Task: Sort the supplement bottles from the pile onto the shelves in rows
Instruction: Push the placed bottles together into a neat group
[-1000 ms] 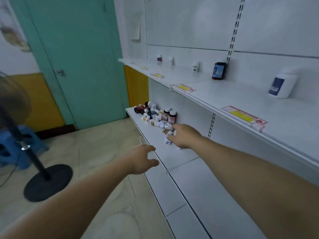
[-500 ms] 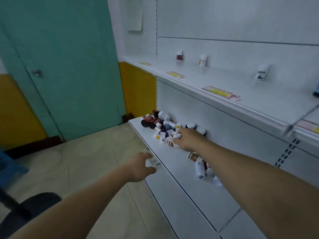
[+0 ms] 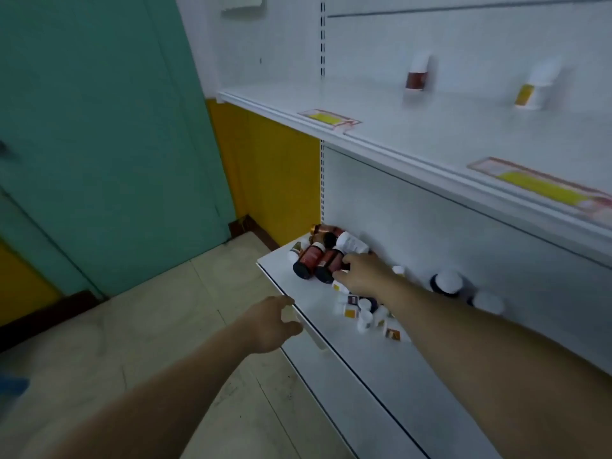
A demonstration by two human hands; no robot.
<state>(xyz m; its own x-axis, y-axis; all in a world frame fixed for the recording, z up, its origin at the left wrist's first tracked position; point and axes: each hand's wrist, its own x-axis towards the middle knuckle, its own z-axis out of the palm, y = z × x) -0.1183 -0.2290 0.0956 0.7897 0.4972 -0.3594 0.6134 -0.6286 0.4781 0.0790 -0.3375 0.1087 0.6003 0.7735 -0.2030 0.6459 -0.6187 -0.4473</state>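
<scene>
Most of the stock lies unsorted. We find the heap of supplement bottles (image 3: pixel 351 243) at the far left end of the white metal lower shelf (image 3: pixel 414 392). In it, dark amber bottles with red labels (image 3: pixel 308 260) are tipped on their sides and small white-capped bottles (image 3: pixel 364 318) are strewn beside them.

Only a white bottle with a red-brown label (image 3: pixel 418 76) and a white bottle with a yellow label (image 3: pixel 533 91) stand upright at the back of the white upper shelf (image 3: pixel 430 127), well apart. We judge them to be markers for rows not yet filled.

The right grip (image 3: pixel 361 273) reaches into the heap with fingers curled against an amber bottle. Whether it has closed on anything we cannot tell. The left grip (image 3: pixel 275 323) hovers at the lower shelf's front edge, fingers loosely bent and nothing plainly in it. We presume it is there for balance, or ready to receive a bottle.
</scene>
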